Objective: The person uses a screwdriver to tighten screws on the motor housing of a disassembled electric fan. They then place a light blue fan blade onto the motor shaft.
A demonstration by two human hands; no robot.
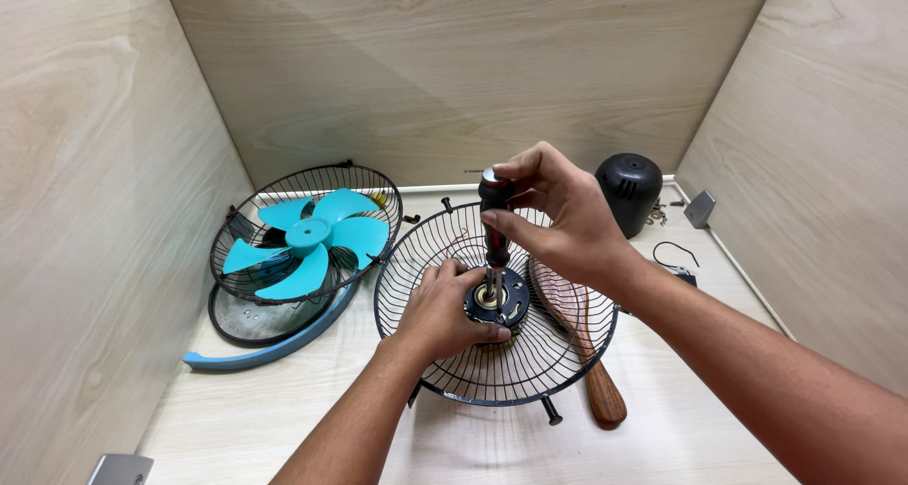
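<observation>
A black wire fan grille (pixel 445 258) lies dished upward in the middle of the table, with a round motor hub (pixel 499 301) at its centre. My left hand (pixel 443 310) rests inside the grille and grips the hub's left side. My right hand (pixel 553 218) holds a screwdriver (pixel 494 222) with a dark red and black handle upright, its tip down on the hub. A wooden-handled brush (pixel 582 338) lies under the grille on the right.
A second black grille (pixel 374 187) with a turquoise fan blade (pixel 312 239) in it leans at the left, over a blue rim strip (pixel 270 348). A black motor cover (pixel 629 192), small screws (pixel 655 215), a grey bracket (pixel 701 208) and a black wire (pixel 673 253) sit at the back right. Wooden walls enclose three sides.
</observation>
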